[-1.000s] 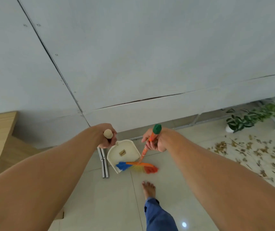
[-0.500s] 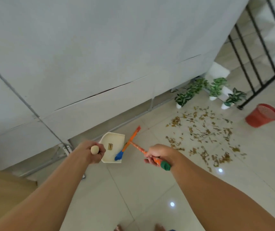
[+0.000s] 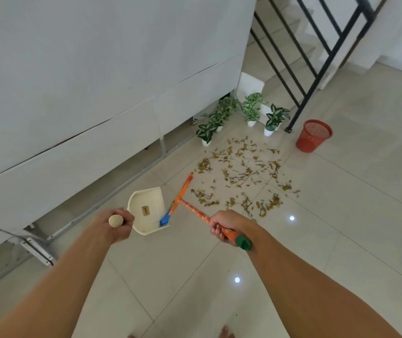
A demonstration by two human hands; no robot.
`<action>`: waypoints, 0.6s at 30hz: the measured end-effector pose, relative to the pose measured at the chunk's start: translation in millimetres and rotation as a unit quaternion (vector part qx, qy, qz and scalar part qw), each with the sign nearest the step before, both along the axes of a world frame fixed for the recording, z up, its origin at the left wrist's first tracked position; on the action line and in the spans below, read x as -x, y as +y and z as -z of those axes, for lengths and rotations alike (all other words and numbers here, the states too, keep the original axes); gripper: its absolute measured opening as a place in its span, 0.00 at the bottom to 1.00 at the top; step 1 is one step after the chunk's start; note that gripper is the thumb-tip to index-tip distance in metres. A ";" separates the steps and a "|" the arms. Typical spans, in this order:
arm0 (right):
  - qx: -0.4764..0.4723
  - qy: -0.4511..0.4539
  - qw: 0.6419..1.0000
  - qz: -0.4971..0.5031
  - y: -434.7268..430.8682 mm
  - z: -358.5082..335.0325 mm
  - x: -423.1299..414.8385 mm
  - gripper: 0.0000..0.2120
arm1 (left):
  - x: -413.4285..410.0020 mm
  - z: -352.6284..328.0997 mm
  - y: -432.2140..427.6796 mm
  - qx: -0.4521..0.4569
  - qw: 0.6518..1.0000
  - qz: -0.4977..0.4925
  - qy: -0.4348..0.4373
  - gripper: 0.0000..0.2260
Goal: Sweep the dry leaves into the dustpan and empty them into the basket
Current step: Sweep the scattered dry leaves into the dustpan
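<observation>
Turning from wall toward dry leaves (image 3: pixel 242 178), now in view with basket (image 3: pixel 313 135); left hand (image 3: pixel 115 224) clenching dustpan (image 3: pixel 147 209) handle, right hand (image 3: pixel 225 228) gripping broom (image 3: pixel 190 207); sweeping not yet begun.

1. Dustpan (image 3: pixel 146 211) handle: we only see its rounded wooden tip; the left hand (image 3: pixel 114 224) covers the shaft.
2. Broom (image 3: pixel 182 203) handle: mid-section hidden inside the right hand (image 3: pixel 224 226). Bristle end is partly behind the dustpan's wall.
3. Label inside the dustpan is too small for us to read.
4. Basket (image 3: pixel 313 136): we can't see the bottom of its inside.
5. Dry leaves (image 3: pixel 241 176): single leaves too small to count.
6. Both feet cut off at the bottom edge; stair railing (image 3: pixel 317 45) cut off at the top.
</observation>
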State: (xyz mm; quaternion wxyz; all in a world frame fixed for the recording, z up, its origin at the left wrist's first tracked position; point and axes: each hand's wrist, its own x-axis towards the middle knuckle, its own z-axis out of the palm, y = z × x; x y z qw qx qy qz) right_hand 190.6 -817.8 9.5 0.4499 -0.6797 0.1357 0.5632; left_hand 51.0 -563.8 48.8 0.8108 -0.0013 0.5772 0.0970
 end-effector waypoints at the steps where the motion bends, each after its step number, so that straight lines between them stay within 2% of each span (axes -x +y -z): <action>1: -0.004 0.005 1.000 0.006 -17.4 -0.6 -11.3 0.05 | -10.3 0.3 -15.4 -0.002 1.000 0.005 0.003 0.07; 8: -0.006 0.011 1.000 0.000 -90.0 8.4 -77.9 0.05 | -63.4 13.4 -88.2 -0.001 1.000 0.004 0.002 0.08; 18: 0.017 -0.002 0.999 -0.039 -87.2 31.6 -145.4 0.10 | -125.3 42.8 -92.6 -0.002 1.000 0.001 0.015 0.08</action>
